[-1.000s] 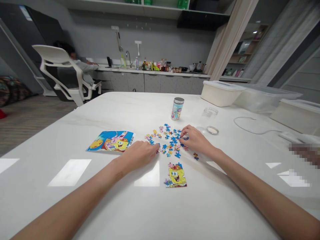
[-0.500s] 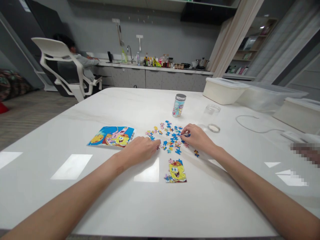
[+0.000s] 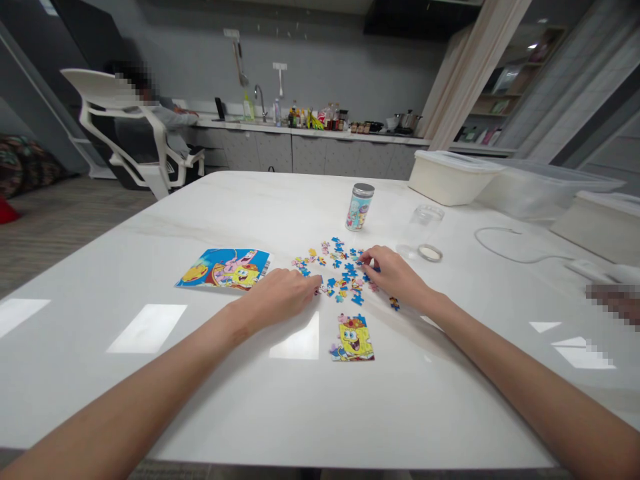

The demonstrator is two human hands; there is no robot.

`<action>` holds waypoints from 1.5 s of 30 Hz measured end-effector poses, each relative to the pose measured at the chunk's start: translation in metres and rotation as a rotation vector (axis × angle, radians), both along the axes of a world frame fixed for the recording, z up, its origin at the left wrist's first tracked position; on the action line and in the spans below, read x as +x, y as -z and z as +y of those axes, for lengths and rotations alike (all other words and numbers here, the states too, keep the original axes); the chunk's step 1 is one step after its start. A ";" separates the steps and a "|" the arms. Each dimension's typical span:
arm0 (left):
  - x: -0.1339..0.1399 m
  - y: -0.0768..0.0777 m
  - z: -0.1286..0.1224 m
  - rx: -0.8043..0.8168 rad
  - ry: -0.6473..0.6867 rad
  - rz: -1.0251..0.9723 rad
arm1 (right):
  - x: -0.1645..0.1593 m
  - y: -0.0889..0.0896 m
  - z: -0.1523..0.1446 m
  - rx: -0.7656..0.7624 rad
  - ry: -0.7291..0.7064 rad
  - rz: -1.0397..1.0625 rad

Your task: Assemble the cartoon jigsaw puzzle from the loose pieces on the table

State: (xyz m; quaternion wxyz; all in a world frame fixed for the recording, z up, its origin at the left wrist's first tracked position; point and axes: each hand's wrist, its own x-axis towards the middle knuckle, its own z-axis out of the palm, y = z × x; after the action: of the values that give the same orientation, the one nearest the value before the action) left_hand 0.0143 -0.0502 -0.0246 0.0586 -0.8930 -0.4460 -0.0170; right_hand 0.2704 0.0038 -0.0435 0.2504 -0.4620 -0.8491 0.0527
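Observation:
Loose jigsaw puzzle pieces (image 3: 350, 270), many of them blue, lie scattered on the white table. My left hand (image 3: 283, 293) is closed at the left edge of the pile, with a small dark bluish puzzle piece (image 3: 319, 281) at its fingertips. On the pile's right side my right hand (image 3: 395, 272) pinches with thumb and index finger at a blue puzzle piece, mostly hidden by the fingers. Nearer to me lies a joined puzzle section (image 3: 354, 339) showing a yellow cartoon face. The printed picture sheet (image 3: 225, 269) rests left of my left hand, partly covered by it.
Behind the pile stands a cartoon-printed can (image 3: 359, 208) with a metal lid. To its right are a clear jar (image 3: 423, 227) and a round lid (image 3: 430, 253). Storage boxes (image 3: 453, 179) and a white cable (image 3: 520, 250) occupy the right side. A person sits in a chair (image 3: 150, 153) beyond the table.
The view has tilted slightly. My right fingers have shifted a little among the pieces, while my left hand stays at nearly the same place.

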 end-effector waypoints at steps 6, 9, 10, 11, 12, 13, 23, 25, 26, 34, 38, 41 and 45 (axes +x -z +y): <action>0.000 -0.003 -0.002 -0.011 0.030 0.042 | -0.003 -0.008 -0.015 -0.029 -0.071 0.022; -0.001 -0.003 -0.002 -0.023 0.046 0.045 | -0.005 -0.010 -0.020 -0.043 -0.120 -0.008; -0.001 -0.003 -0.002 -0.030 0.051 0.048 | -0.006 -0.010 -0.020 -0.045 -0.118 -0.013; -0.002 -0.002 -0.002 -0.035 0.056 0.051 | -0.006 -0.009 -0.020 -0.047 -0.111 -0.016; -0.002 -0.002 -0.001 -0.037 0.054 0.055 | -0.005 -0.009 -0.019 -0.050 -0.101 -0.017; -0.003 -0.002 0.000 -0.033 0.045 0.058 | -0.004 -0.008 -0.018 -0.053 -0.092 -0.017; -0.021 -0.015 0.010 0.074 -0.255 0.226 | -0.003 -0.004 -0.022 -0.111 -0.097 0.033; -0.023 -0.016 0.012 0.053 -0.298 0.242 | -0.004 -0.004 -0.024 -0.114 -0.089 0.010; -0.024 -0.017 0.012 0.039 -0.311 0.243 | -0.004 -0.005 -0.025 -0.104 -0.054 -0.018; -0.028 -0.030 0.011 -0.070 -0.302 0.200 | 0.003 -0.025 -0.042 -0.210 0.294 -0.389; -0.032 -0.030 0.012 -0.147 -0.226 0.146 | 0.000 -0.027 -0.046 -0.277 0.280 -0.334; -0.029 -0.024 0.012 -0.121 -0.221 0.131 | 0.000 -0.017 -0.041 -0.259 0.236 -0.260; -0.021 -0.014 0.010 -0.052 -0.188 0.142 | 0.003 -0.002 -0.029 -0.258 0.163 -0.157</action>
State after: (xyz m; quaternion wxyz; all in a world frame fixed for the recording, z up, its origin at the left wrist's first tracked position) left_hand -0.0063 -0.0404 -0.0105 0.0683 -0.8473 -0.5229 0.0633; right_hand 0.2730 -0.0255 -0.0417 0.1254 -0.5603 -0.8120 0.1043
